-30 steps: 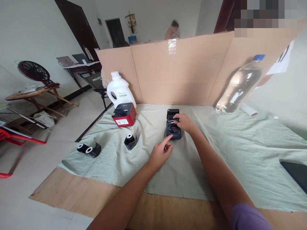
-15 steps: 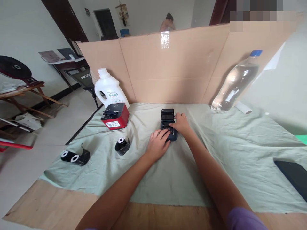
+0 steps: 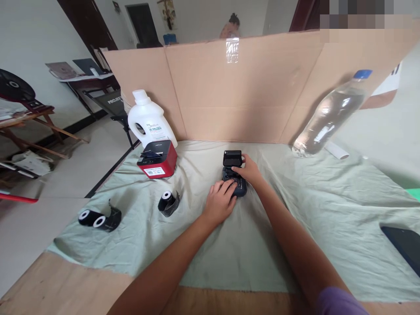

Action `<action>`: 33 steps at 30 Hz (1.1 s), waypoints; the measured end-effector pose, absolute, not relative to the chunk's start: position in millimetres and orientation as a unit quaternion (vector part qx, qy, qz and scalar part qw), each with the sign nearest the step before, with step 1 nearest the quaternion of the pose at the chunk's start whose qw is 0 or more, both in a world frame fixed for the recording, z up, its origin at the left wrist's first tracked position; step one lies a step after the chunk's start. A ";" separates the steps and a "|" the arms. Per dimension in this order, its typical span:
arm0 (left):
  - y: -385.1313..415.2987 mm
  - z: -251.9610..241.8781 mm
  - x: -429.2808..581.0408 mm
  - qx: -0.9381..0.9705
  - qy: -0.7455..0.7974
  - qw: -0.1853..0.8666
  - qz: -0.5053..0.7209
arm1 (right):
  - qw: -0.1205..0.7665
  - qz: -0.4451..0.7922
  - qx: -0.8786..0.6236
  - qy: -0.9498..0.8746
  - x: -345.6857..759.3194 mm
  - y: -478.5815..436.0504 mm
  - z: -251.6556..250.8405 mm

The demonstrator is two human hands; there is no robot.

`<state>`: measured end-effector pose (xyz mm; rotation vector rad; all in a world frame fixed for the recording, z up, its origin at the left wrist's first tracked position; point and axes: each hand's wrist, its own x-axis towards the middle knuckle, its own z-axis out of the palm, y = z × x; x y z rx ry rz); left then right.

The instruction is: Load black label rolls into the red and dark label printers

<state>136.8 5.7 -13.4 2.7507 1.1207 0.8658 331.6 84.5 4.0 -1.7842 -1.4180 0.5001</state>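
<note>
A small dark portable printer (image 3: 241,187) lies on the cloth in front of me, its black lid (image 3: 232,158) raised at the far end. My left hand (image 3: 220,199) rests over the near left part of its body, fingers across the top and thumb by the near edge. At the lid's right side is my right hand (image 3: 251,169), its thumb reaching into the open part and its fingers bent by the lid. Whatever sits inside the compartment is too small and too covered to make out.
On the left are a black roll (image 3: 168,204), two more black rolls (image 3: 100,220), a red and black box-shaped device (image 3: 158,159) and a white jug (image 3: 151,118). A clear bottle (image 3: 330,118) leans against the cardboard (image 3: 236,92) at right. A dark phone (image 3: 403,245) lies near the right edge.
The whole view has shifted slightly. Both hands remain on the printer, and the right fingers are bent a little closer about the lid's side. The lid stays raised.
</note>
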 end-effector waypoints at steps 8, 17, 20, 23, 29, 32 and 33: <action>2.0 -13.0 137.6 0.891 0.345 -0.003 0.293 | 0.381 0.262 -0.573 -0.676 347.0 70.9 33.6; 0.5 -12.5 137.0 0.892 0.342 -0.008 0.297 | 0.260 0.346 -0.613 -0.661 348.8 57.9 59.9; 0.3 -11.1 137.0 0.891 0.347 -0.002 0.292 | 0.273 0.425 -0.630 -0.590 341.4 57.9 56.4; 0.5 -10.3 137.3 0.890 0.350 0.007 0.292 | 0.279 0.458 -0.643 -0.547 335.5 56.0 53.5; 1.3 -8.5 137.0 0.892 0.351 0.029 0.284 | 0.274 0.499 -0.646 -0.508 332.3 51.9 55.9; 3.3 -10.9 138.0 0.877 0.385 0.034 0.285 | 0.276 0.479 -0.661 -0.507 333.8 52.0 55.4; 4.8 -12.6 138.4 0.867 0.407 0.036 0.285 | 0.278 0.465 -0.672 -0.505 333.6 52.4 54.4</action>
